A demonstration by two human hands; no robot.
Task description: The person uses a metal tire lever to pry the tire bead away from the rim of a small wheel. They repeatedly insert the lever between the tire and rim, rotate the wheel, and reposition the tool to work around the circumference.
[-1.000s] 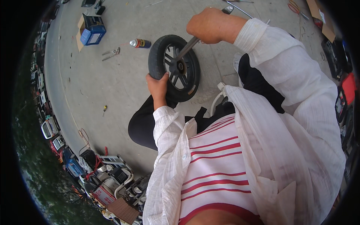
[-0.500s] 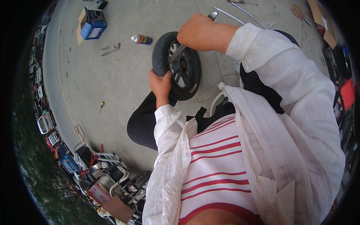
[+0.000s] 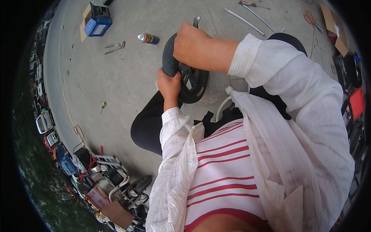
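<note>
at the wheel's left edge, left hand (image 3: 169,83) wrapped on the tyre (image 3: 169,58), thumb toward the spokes, other fingers mostly out of sight behind the rubber. right hand (image 3: 193,42) in a fist over the wheel's upper part, closed on a metal bar (image 3: 196,21); one rounded end pokes out beyond the knuckles.

wheel (image 3: 189,79) tilted on the ground in front of the body, between the knees, dark spokes facing right. left leg (image 3: 148,127) near it; contact not clear.

progress: wheel is loose from any vehicle, tyre around the rim wherever the rim shows. bar in hand over it, so work looks under way, not finished. how much is left, cannot judge: the bead is not readable all round.

farther out: spray can (image 3: 148,38) lying just past the tyre, pliers (image 3: 116,47) left of that, blue box (image 3: 98,23) beyond. to the right, a long metal rod (image 3: 245,22) and a wood-handled screwdriver (image 3: 247,3); cardboard box (image 3: 333,29) near the edge.

hidden: bar's working end, under the right hand; hub and upper spokes, behind hand and wrist; far face of the wheel. dark clutter at far right too dim to sort, cut off by the fisheye rim.
</note>
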